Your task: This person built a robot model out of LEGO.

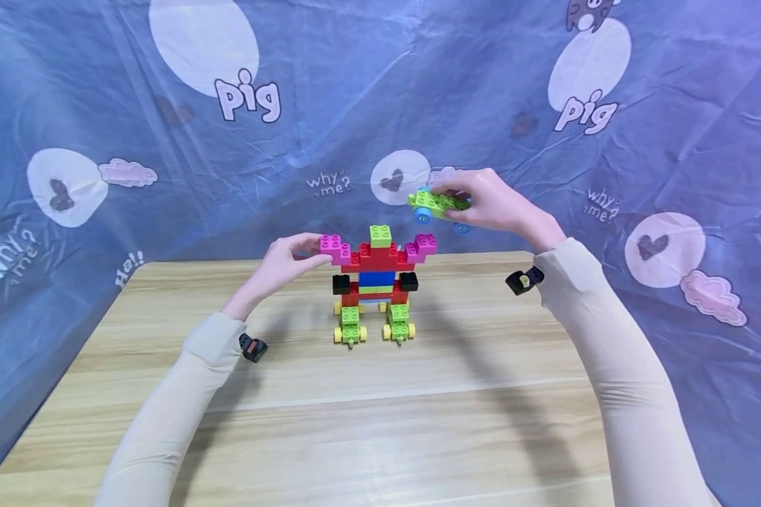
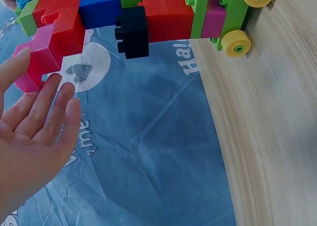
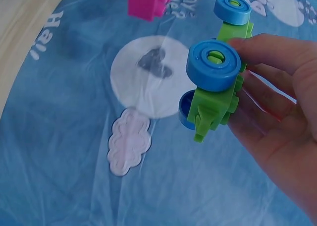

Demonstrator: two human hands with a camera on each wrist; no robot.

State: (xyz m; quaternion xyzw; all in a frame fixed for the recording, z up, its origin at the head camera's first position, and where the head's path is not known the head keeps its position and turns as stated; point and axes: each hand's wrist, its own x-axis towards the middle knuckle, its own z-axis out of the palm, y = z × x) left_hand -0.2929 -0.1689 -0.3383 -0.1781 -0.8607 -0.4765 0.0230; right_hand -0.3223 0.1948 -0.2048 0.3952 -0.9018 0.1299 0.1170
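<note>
A toy-brick figure (image 1: 377, 279) stands upright on the table, with a red and blue body and a lime brick (image 1: 380, 236) on top. Two lime wheeled bases (image 1: 399, 322) with yellow wheels carry it. My left hand (image 1: 287, 259) pinches the pink brick (image 2: 45, 50) at the tip of the figure's left-side arm, thumb on one face and fingers at the other. Above the figure's right-side pink bricks (image 1: 422, 246), my right hand (image 1: 491, 204) holds a lime wheeled base (image 3: 214, 107) with blue wheels in the air, apart from the figure.
The wooden table (image 1: 380, 422) reaches back to a blue patterned cloth (image 1: 330, 141) hanging behind and at both sides. Black bricks (image 1: 409, 282) stick out at both sides of the figure. Black devices (image 1: 252, 348) are strapped at both wrists.
</note>
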